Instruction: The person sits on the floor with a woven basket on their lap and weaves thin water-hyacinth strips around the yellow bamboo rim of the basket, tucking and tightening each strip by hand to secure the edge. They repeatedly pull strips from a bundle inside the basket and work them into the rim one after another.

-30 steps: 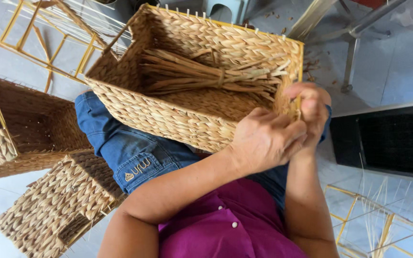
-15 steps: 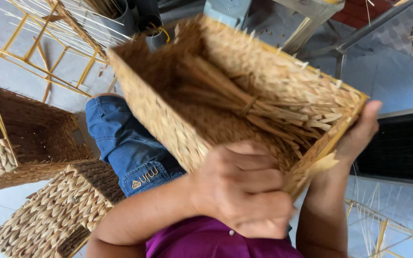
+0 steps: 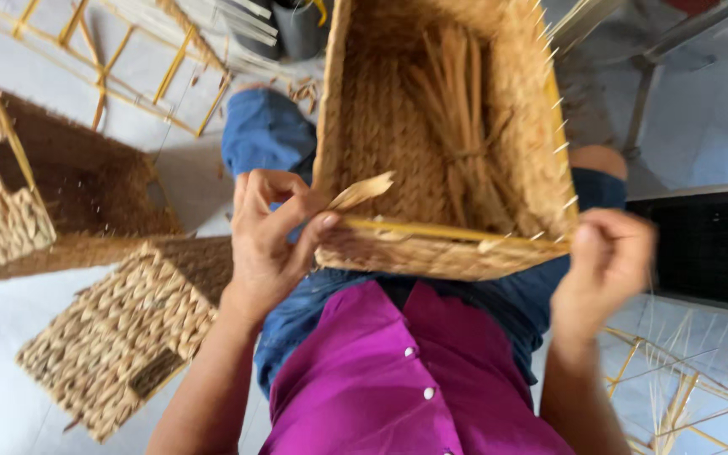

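The woven basket rests on the person's lap, open side up. The left hand pinches a loose straw strip at its near rim; the right hand grips the right corner, steadying it.

Left hand: raised from the lower left, palm turned inward, fingers curled, thumb and forefinger pinched together at the tips.
Left forearm: bare, rising steeply from the bottom edge.
Right hand: blurred, back toward the camera, fingers bent in a loose grip.
Right forearm: bare, nearly upright, at the lower right.
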